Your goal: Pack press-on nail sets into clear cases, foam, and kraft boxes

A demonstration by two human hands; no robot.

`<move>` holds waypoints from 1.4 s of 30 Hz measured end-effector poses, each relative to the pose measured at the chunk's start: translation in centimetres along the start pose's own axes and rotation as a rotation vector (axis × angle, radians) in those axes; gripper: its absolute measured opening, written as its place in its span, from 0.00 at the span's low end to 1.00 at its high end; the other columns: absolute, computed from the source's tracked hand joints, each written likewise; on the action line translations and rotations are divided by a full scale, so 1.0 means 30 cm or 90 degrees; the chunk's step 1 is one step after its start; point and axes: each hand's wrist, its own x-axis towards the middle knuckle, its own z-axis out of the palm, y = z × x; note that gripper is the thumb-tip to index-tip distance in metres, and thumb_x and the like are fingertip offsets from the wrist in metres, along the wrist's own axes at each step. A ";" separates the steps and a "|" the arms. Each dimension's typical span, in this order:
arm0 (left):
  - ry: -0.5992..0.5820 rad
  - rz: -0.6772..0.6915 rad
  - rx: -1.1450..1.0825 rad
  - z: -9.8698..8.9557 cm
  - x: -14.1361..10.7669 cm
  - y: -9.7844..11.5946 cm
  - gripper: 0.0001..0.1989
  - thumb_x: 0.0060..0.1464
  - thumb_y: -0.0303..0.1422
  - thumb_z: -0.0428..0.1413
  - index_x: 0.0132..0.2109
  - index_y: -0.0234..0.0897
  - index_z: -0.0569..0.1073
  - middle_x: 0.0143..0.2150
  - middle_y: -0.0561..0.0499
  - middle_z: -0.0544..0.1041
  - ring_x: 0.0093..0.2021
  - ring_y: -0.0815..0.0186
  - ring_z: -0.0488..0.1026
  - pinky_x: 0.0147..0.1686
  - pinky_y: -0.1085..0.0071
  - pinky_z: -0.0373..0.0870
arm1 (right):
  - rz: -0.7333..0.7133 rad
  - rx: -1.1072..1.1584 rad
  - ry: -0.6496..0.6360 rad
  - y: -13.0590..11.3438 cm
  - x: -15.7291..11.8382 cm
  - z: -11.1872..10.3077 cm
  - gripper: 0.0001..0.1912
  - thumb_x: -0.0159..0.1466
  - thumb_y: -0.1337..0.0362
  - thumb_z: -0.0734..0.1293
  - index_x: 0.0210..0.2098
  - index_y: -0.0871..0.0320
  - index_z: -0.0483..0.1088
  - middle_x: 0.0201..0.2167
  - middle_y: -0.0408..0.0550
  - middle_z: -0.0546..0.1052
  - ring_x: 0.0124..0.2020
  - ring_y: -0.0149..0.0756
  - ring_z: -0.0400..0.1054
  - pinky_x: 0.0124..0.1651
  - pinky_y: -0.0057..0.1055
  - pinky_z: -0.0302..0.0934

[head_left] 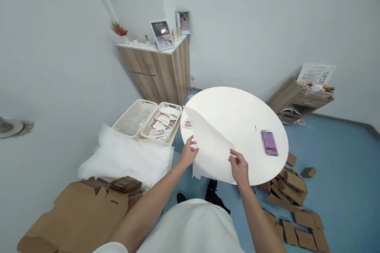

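Note:
A thin white translucent sheet lies at the near left part of the round white table, its near edge hanging over the rim. My left hand is at the sheet's left edge, fingers curved and apart, with nothing visible gripped. At the right edge of the sheet, my right hand pinches it between thumb and fingers. A small card with reddish-brown pieces rests on the table just beyond my left hand. To the right on the table is a purple, pixelated item.
Two white baskets, one holding packets, stand left beside white sheeting and flat cardboard. Small brown boxes lie on the floor at right. A wooden cabinet stands behind, a low shelf at right.

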 end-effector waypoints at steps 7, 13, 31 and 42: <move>-0.039 -0.025 0.117 0.187 0.090 0.071 0.33 0.48 0.29 0.53 0.60 0.40 0.50 0.51 0.44 0.65 0.26 0.76 0.66 0.34 0.71 0.66 | 0.028 -0.075 -0.018 0.190 0.110 -0.163 0.20 0.57 0.56 0.60 0.46 0.58 0.68 0.41 0.53 0.73 0.31 0.36 0.66 0.37 0.38 0.63; -0.045 -0.061 0.188 0.302 0.156 0.048 0.31 0.49 0.28 0.53 0.59 0.41 0.52 0.50 0.46 0.66 0.25 0.77 0.64 0.34 0.72 0.66 | -0.003 -0.172 -0.090 0.301 0.221 -0.207 0.19 0.58 0.60 0.58 0.47 0.58 0.67 0.36 0.49 0.73 0.32 0.36 0.65 0.39 0.39 0.61; -0.105 -0.111 0.430 0.433 0.251 -0.025 0.30 0.50 0.30 0.51 0.60 0.37 0.50 0.52 0.43 0.63 0.42 0.65 0.67 0.42 0.66 0.66 | -0.020 -0.373 -0.118 0.473 0.281 -0.226 0.17 0.59 0.63 0.59 0.48 0.54 0.65 0.43 0.55 0.67 0.45 0.48 0.59 0.46 0.47 0.52; -0.389 0.054 0.748 0.487 0.208 0.031 0.47 0.41 0.52 0.54 0.63 0.39 0.43 0.65 0.42 0.41 0.64 0.49 0.33 0.57 0.49 0.37 | -0.162 -0.471 -0.302 0.449 0.362 -0.185 0.32 0.60 0.57 0.58 0.61 0.60 0.46 0.63 0.56 0.47 0.63 0.50 0.37 0.58 0.52 0.34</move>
